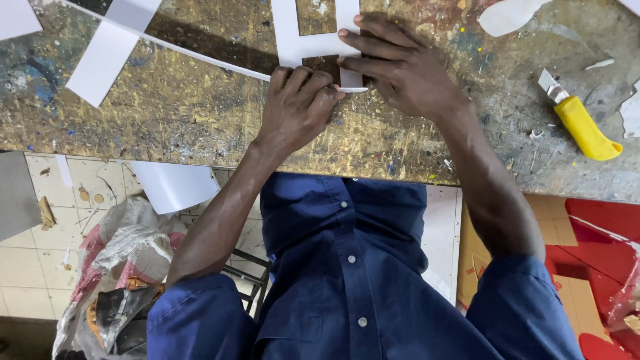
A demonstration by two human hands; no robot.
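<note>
Left hand [297,107]: curled nearly into a fist, its fingertips pinched down on the near end of a thin white strip [200,57] where that strip meets the cut-out; whether a small tool sits inside the pinch I cannot tell.
Right hand [400,67]: fingers spread and laid flat, pressing the white cut-out piece [307,40] onto the workbench [200,127]; it grips nothing, it only holds the piece down.
Cut-out piece: white sheet shaped into upright bars joined by a crossbar, lying flat just beyond the left fingertips and under the right fingers.
Thin strip: runs from the left fingertips up and away to the left, standing on edge along the cut-out's lower side.
What looks done: the sheet shape is already cut to outline, and the strip appears to reach the piece's lower edge.
What looks left: most of the strip trails loose across the bench, so I judge that only a short stretch has been fitted against the shape.
Knife: a yellow-handled utility knife [580,120] lies well off to the right of the right-hand fingers, untouched.
Offcuts: white sheet scraps [107,53] lie far left of the left fingers.
Floor: a curled white sheet [175,187] lies below the bench edge, nearer than the left fingers.
</note>
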